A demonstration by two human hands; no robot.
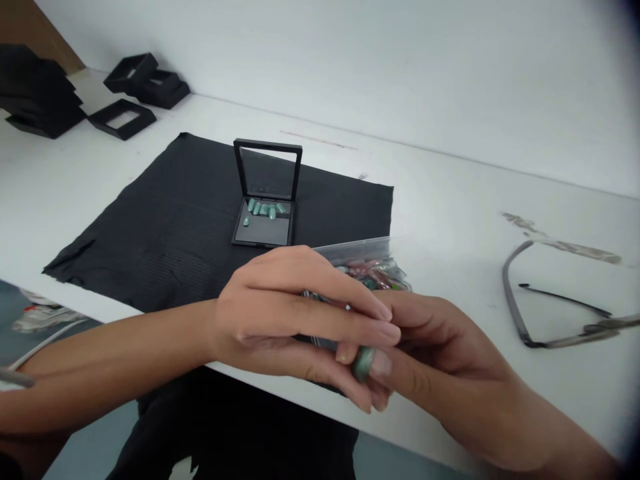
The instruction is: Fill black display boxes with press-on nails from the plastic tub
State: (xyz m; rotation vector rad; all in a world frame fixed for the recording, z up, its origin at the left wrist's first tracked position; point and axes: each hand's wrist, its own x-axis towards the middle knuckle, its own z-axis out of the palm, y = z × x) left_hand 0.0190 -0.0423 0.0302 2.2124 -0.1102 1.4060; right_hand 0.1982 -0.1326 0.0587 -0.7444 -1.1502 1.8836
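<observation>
Both of my hands meet over the front edge of the white table. Pinched at the thumb of my right hand [450,360] is a small, rounded, glossy green piece [363,364]. My left hand [295,307] comes in from the left, its fingers closed over the right fingertips and its thumb below the piece. What the left fingers grip is hidden. Behind the hands, partly covered, lies a clear plastic bag [375,270] of colourful small pieces. Farther back, an open black display case [263,232] holds several small green nail-shaped pieces [264,209].
The case stands on a black cloth [165,213] spread over the white table [450,220]. Several black frames [131,73] and a dark stack [37,90] sit at the back left. Eyeglasses [533,343] lie at the right. A white wall [400,80] rises behind.
</observation>
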